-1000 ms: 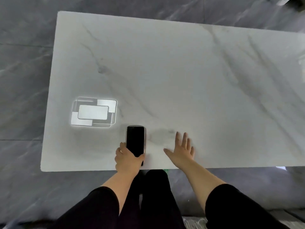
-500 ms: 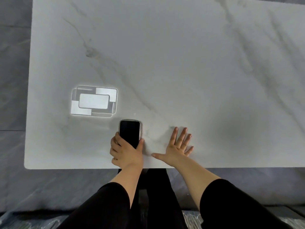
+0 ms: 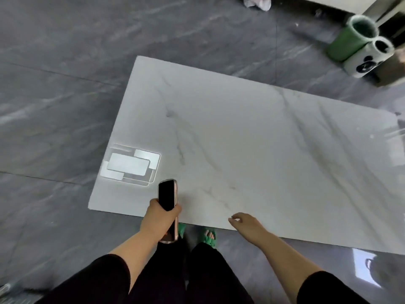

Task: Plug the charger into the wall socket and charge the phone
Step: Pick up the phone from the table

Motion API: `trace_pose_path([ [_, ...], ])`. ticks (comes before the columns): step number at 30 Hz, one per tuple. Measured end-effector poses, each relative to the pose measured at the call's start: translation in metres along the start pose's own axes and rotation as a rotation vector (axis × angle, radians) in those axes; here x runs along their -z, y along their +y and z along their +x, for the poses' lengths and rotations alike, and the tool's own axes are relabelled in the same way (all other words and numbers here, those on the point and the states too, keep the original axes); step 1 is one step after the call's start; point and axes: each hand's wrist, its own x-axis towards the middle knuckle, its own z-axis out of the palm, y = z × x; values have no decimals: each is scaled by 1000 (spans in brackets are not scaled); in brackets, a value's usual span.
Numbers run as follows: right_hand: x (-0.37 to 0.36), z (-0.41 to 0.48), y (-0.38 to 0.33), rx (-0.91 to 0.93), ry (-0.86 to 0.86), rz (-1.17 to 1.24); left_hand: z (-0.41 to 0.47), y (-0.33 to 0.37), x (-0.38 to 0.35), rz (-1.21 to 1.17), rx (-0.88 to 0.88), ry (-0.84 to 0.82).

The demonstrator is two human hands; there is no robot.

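Note:
A phone with a dark screen and a pale rim is gripped around its middle by my left hand, lifted above the near edge of the white marble table. My right hand hovers over the table's near edge with fingers loosely apart and nothing in it. No charger or wall socket is in view.
A bright reflection of a ceiling light lies on the table's left end. Dark grey tiled floor surrounds the table. A green bin and a panda-patterned bin stand at the far right, with crumpled white cloth beyond.
My left hand has lifted the phone off the table. My right hand has risen from lying flat on the table. The view has pulled back and turned, showing more floor.

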Motion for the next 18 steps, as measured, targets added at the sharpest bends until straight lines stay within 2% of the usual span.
trace_pose_path([
  [5, -32, -36, 0, 65, -72, -61, -54, -42, 43, -201, 109, -33],
  [10, -55, -27, -5, 53, -145, -209, -99, -78, 54, -304, 250, 62],
  [12, -120, -32, -81, 212, -338, -367, -158, -150, 97, -504, 391, 268],
  [15, -114, -30, -121, 261, -373, -412, -160, -157, 97, -508, 388, 238],
  [18, -162, -42, -193, 349, -405, -394, -184, -202, 138, -612, 466, 282],
])
